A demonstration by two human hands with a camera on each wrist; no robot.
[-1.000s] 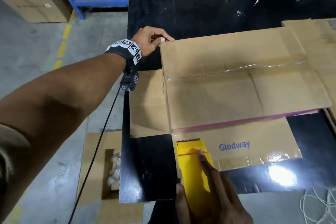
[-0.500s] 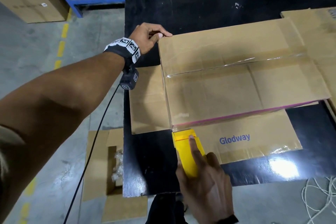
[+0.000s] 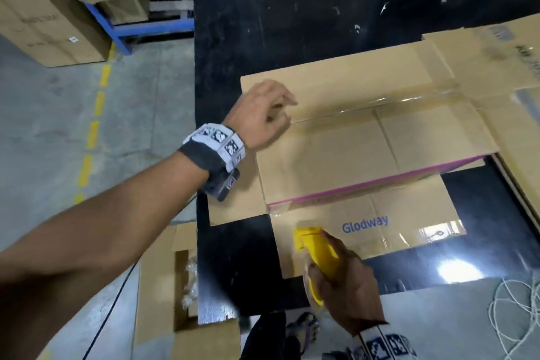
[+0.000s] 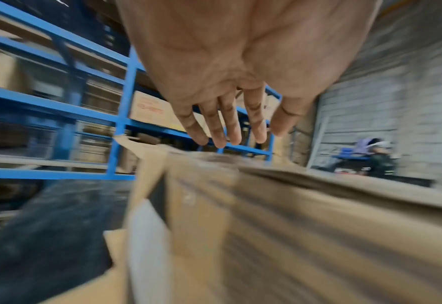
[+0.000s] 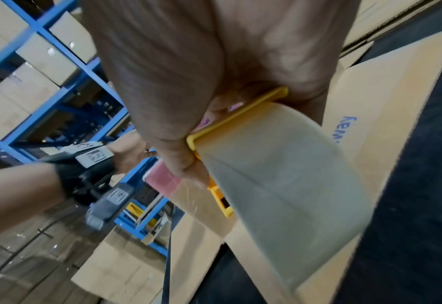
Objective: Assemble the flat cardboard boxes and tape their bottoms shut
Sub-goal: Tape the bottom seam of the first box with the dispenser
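A brown cardboard box [image 3: 365, 137] stands on the black table [image 3: 292, 26], flaps folded, with clear tape along its middle seam. Its near flap, printed "Glodway" [image 3: 365, 223], lies flat toward me. My left hand [image 3: 263, 114] hovers over the box's left end with fingers straight and relaxed, holding nothing; the left wrist view shows the same open hand [image 4: 235, 123] above the box [image 4: 279, 226]. My right hand [image 3: 344, 280] grips a yellow tape dispenser [image 3: 314, 245] at the near flap's left end. The right wrist view shows the dispenser [image 5: 240, 115] and its tape roll [image 5: 279, 174].
More cardboard [image 3: 502, 67] lies at the table's right. An open box [image 3: 163, 286] sits on the floor at the table's near left corner. Blue shelving [image 3: 122, 29] with cartons stands behind. White string [image 3: 514, 316] lies near right. A person [image 4: 378, 156] sits far off.
My left hand has let go of the box's far left corner and moved right and nearer, over the box top. My right hand has pulled the dispenser back from the pink edge.
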